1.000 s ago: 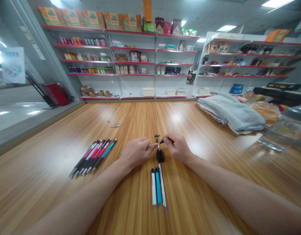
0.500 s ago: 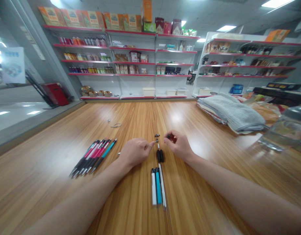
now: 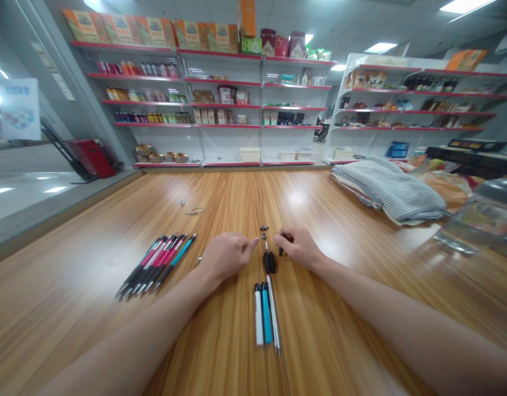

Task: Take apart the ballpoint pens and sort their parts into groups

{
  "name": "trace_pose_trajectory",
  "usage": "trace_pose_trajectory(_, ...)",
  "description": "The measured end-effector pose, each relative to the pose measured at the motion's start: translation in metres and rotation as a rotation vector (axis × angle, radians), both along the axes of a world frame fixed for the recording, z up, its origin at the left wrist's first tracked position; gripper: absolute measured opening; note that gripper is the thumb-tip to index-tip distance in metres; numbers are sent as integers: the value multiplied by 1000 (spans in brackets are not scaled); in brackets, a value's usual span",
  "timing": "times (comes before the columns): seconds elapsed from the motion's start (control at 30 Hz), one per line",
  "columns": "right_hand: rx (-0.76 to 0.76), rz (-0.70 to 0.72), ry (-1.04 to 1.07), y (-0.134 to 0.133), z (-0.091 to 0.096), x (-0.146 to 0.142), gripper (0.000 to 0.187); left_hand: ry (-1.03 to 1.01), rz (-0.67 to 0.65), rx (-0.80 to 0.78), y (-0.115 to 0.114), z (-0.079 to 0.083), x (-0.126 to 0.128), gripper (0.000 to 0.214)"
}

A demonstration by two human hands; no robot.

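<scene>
Pinching a stubby black piece (image 3: 281, 251)

bright ceiling lights (image 3: 380, 48) leave glare on the table (image 3: 294, 195), with picture edges stretched and soft.

right hand (image 3: 301, 246) pinching black piece (image 3: 281, 251), left hand (image 3: 228, 253) near black grips (image 3: 272, 263)

Up on the person's head sat the single camera, facing forward and down over both forearms (image 3: 154, 324)! Left hand (image 3: 228, 254) and right hand (image 3: 300, 247) showed near, mid-view, wooden table (image 3: 220, 341) stretching beneath, shelves (image 3: 232, 125) far off up top!
</scene>
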State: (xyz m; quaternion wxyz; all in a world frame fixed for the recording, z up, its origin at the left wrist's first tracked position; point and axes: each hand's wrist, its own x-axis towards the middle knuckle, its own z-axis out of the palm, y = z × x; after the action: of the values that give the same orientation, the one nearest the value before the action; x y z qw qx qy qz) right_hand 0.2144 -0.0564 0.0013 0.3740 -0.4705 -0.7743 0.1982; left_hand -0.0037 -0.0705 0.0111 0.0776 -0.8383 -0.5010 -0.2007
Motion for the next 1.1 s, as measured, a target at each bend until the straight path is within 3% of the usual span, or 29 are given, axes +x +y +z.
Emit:
trace_pose_trajectory(0.13, 16, 34, -79, -2, -2, -1, 17, 6, -3, 9, 0, -1, -1, 55)
trace_pose_trajectory(0.53, 25, 43, -202, -1, -4, 2, 18, 12, -6, 10, 1, 1, 0, 54)
trace_pose_trajectory(0.8, 60, -34, -200, -2, -6, 3, 13, 9, 3, -2, 2, -2, -1, 55)
trace_pose_trajectory(1.1, 30, 30, -179, -2, -5, 3, 13, 1, 7, -8, 1, 1, 0, 56)
